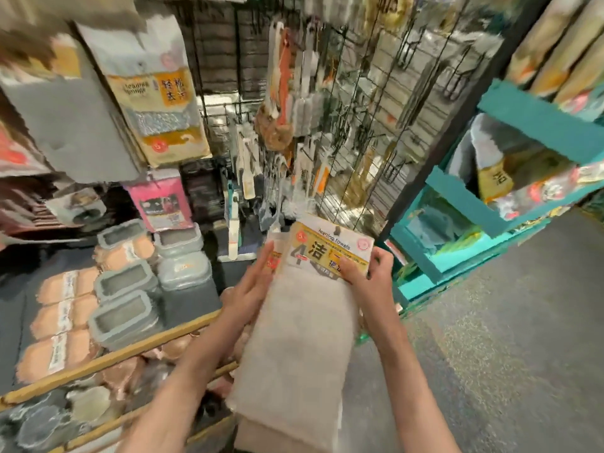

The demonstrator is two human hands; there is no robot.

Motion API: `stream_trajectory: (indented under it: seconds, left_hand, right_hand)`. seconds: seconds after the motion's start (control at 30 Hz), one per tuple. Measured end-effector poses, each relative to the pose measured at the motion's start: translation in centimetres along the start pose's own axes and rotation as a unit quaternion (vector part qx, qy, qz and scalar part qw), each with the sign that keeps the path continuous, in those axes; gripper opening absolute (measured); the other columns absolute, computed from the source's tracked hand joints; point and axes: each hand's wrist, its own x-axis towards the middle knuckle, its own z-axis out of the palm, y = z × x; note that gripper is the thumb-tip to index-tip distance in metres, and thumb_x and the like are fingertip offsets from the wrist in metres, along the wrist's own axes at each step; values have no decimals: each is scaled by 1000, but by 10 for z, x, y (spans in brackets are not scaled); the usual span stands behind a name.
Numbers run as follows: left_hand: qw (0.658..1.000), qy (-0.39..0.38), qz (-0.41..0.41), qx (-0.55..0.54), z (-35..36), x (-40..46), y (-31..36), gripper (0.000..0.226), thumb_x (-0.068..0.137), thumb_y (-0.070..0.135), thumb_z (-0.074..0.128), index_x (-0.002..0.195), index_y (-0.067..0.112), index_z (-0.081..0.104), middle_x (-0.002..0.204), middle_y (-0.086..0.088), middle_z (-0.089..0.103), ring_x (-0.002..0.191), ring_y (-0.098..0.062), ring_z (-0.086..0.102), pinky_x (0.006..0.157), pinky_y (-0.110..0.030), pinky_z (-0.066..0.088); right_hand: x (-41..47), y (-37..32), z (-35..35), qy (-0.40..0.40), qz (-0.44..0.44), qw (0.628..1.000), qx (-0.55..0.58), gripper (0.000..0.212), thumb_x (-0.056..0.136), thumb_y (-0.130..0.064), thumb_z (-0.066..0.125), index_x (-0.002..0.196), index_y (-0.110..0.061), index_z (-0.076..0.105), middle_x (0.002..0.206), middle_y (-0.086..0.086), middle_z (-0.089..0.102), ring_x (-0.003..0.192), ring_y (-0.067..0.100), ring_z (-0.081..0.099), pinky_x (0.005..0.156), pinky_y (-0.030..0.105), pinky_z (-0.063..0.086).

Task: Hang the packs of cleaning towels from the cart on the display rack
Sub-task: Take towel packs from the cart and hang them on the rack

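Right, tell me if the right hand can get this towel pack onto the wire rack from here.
Probably yes: the right hand grips the towel pack just below the wire rack, nothing between them.

Two bare hands holding up packs of cleaning towels (304, 308) in front of a wire display rack (376, 132). Right hand (369, 273) pinching the yellow label card (330, 250) at its lower right corner, thumb on the front. Left hand (251, 282) lying along the left edge of the packs, fingers straight and pressed against it. Grey cloth hanging down between the forearms. Brushes (281, 93) and other utensils hanging on the rack's hooks. To the left, a hanging sponge pack (160, 103), a pink pack (160, 204) below it, grey lidded containers (127, 289) and orange sponges (65, 308) on shelves. To the right, a teal cart (490, 197) holding more packs, standing on a grey floor (506, 338).
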Motion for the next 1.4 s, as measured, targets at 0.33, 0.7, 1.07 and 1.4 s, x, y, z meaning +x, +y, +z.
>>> stream_trajectory:
  seconds: [0.33, 0.7, 1.07, 1.4]
  left_hand:
    - [986, 110, -5, -122, 17, 59, 20, 52, 84, 48, 66, 130, 61, 45, 147, 17, 44, 136, -10, 42, 115, -42, 32]
    - [957, 272, -4, -100, -14, 86, -8, 49, 82, 38, 62, 119, 69, 49, 121, 46, 50, 114, 24, 44, 88, -9, 44]
    - [919, 388, -20, -67, -77, 75, -9, 49, 91, 31, 55, 129, 60, 41, 108, 59, 44, 100, 39, 36, 75, 4, 39]
    - [903, 423, -72, 16, -104, 59, -22, 53, 90, 32, 57, 123, 70, 40, 136, 37, 38, 138, -16, 33, 106, -37, 32]
  right_hand:
    - [133, -16, 8, -187, 7, 982, 2, 39, 88, -18, 63, 112, -28, 34, 114, 1, 62, 100, 17, 65, 87, 36, 53]
    - [195, 8, 81, -266, -24, 963, -15, 67, 83, 5, 65, 129, -26, 27, 110, 3, 58, 87, 8, 65, 65, 21, 53]
    - [242, 9, 173, -292, -36, 956, -3, 44, 84, 5, 63, 109, -30, 56, 119, 0, 57, 109, 18, 57, 87, 39, 52]
    - [288, 20, 223, -286, -36, 957, 20, 43, 86, 7, 59, 122, -16, 53, 127, 4, 52, 113, 18, 57, 90, 37, 52]
